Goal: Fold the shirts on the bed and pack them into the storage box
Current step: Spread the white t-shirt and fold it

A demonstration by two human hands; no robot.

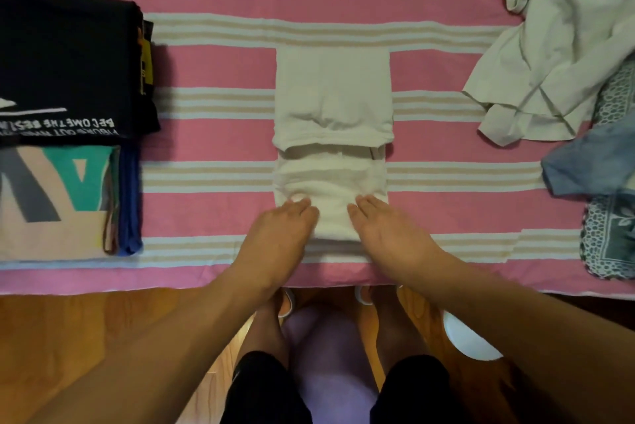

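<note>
Spreading across the whole upper part of the view is the bed (pixel 220 66), covered in a pink sheet with pale cream and white stripes; its near edge runs above a wooden floor (pixel 86 327).

On the bed, far right of the white shirt, lies a loose pile (pixel 563 46) of unfolded clothes: a crumpled pale shirt on top, with a blue denim piece and a blue patterned cloth at its near side. Far left of the white shirt sit two folded stacks: the black stack (pixel 68 70), whose top shirt bears white lettering, and nearer the bed's edge the print stack (pixel 58 197), whose top shirt shows pink, teal and grey shapes, with dark blue folded edges along its right side. The two stacks touch each other and lie well apart from the white shirt.

The white shirt (pixel 333 107) lies in the middle of the bed, folded into a narrow strip running away from the person, its far part doubled back over the near part.

Both hands lie flat on the shirt's near end, fingers straight and pressing the cloth down, gripping nothing: the left hand (pixel 281 228) on its left edge, the right hand (pixel 385 228) on its right edge, with a strip of white cloth between them.
</note>
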